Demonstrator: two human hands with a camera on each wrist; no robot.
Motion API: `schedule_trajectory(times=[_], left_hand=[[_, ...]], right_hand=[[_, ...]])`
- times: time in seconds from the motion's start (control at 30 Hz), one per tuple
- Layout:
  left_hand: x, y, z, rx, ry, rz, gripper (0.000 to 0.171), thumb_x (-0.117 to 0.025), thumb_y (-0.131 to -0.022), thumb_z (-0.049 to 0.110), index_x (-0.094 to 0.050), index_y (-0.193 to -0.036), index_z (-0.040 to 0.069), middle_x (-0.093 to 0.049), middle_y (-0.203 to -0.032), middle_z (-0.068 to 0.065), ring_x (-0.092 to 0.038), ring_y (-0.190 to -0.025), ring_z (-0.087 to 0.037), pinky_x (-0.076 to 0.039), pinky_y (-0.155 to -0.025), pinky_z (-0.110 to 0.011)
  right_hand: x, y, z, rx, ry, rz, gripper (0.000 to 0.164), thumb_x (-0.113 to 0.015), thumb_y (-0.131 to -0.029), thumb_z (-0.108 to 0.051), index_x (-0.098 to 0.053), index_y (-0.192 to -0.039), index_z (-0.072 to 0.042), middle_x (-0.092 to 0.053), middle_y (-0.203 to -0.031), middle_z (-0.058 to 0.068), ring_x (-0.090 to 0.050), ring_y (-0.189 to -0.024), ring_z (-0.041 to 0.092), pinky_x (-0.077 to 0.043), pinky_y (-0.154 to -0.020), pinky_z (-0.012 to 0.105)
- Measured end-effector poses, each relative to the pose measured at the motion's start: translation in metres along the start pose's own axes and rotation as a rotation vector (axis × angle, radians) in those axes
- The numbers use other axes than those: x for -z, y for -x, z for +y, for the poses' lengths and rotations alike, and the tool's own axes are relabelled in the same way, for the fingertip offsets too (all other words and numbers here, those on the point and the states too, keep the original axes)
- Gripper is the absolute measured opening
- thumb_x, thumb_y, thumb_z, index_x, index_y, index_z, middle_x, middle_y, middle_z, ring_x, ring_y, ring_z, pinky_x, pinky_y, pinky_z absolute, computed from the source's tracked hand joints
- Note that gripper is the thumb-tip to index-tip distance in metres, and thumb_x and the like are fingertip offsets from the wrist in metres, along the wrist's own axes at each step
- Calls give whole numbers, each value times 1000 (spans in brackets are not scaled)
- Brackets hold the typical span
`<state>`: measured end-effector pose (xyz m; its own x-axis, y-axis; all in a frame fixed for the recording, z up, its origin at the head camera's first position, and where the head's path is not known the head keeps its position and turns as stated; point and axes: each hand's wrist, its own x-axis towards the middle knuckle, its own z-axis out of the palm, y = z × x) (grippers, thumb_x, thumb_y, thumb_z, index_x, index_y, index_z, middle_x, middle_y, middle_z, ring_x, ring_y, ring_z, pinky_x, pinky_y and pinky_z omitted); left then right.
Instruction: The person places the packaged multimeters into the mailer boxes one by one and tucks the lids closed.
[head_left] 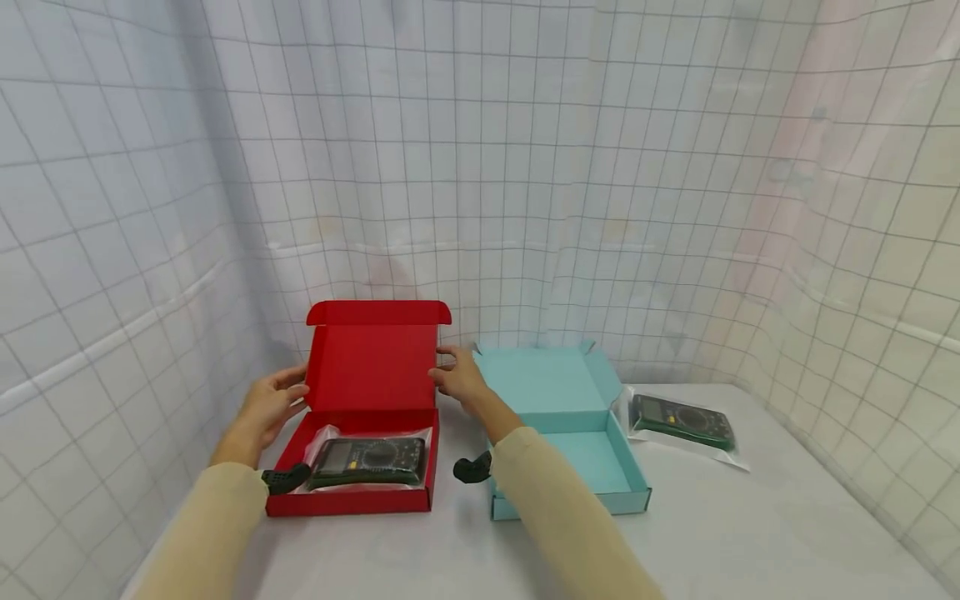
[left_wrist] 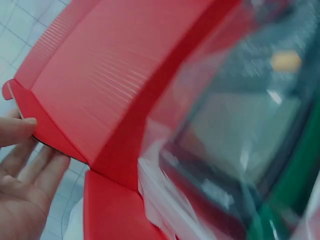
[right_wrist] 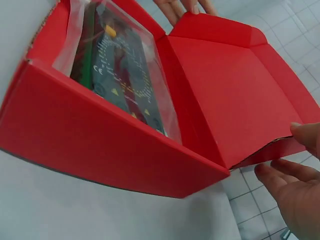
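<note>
A red cardboard box (head_left: 349,502) stands with its lid (head_left: 375,362) raised at the back. Inside it lies a multimeter (head_left: 367,461) in a clear plastic bag, dark-faced with a green edge. My left hand (head_left: 272,407) is at the lid's left side; in the left wrist view its thumb overlaps the side flap (left_wrist: 42,117), with the fingers behind. On the opposite side my right hand (head_left: 459,377) pinches the other side flap (right_wrist: 272,150), thumb on one face and fingers beyond the edge.
Right of the red box, a light blue box (head_left: 570,506) lies with its lid open behind it. A second bagged multimeter (head_left: 682,421) rests on the white table (head_left: 757,517) farther right. Grid-patterned curtains (head_left: 517,192) surround the back and sides.
</note>
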<state>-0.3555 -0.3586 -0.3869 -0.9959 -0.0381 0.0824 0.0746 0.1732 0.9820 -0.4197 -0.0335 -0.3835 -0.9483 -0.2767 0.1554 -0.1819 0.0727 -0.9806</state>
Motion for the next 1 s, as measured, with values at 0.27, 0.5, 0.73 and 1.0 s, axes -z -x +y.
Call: schedule_trajectory(times=[0.27,0.5,0.73,1.0], left_hand=[[0,3,-3,-55,-6,16,56,-48,-108,3,-26,-160,-5,-28,-161,-31,-58,-115,-10,-44,-104,-37],[3,5,-4,-57,3,-6,58,-51,-108,4,-27,-159,-5,-25,-162,-31,-59,-110,-3,-46,-102,-35],[8,13,-8,-60,98,0,60,-55,-107,5,-26,-159,-7,-34,-158,-22,-60,-110,-4,-51,-98,-28],[11,17,-15,-124,257,34,58,-64,-103,6,-39,-151,-14,-63,-119,11,-68,-103,-7,-58,-86,-25]], right_hand=[[1,0,9,-27,-149,-18,63,-67,-101,-6,-37,-156,4,-60,-135,24,-65,-118,33,-51,-102,51],[2,2,10,-54,-117,-20,62,-71,-99,-8,-43,-152,8,-63,-133,21,-67,-115,31,-55,-96,45],[-1,7,6,-32,-110,-74,54,-72,-98,-6,-52,-147,4,-67,-127,16,-69,-109,27,-57,-93,45],[5,14,6,31,42,-104,54,-75,-96,-12,-56,-145,0,-66,-132,11,-63,-120,26,-53,-100,46]])
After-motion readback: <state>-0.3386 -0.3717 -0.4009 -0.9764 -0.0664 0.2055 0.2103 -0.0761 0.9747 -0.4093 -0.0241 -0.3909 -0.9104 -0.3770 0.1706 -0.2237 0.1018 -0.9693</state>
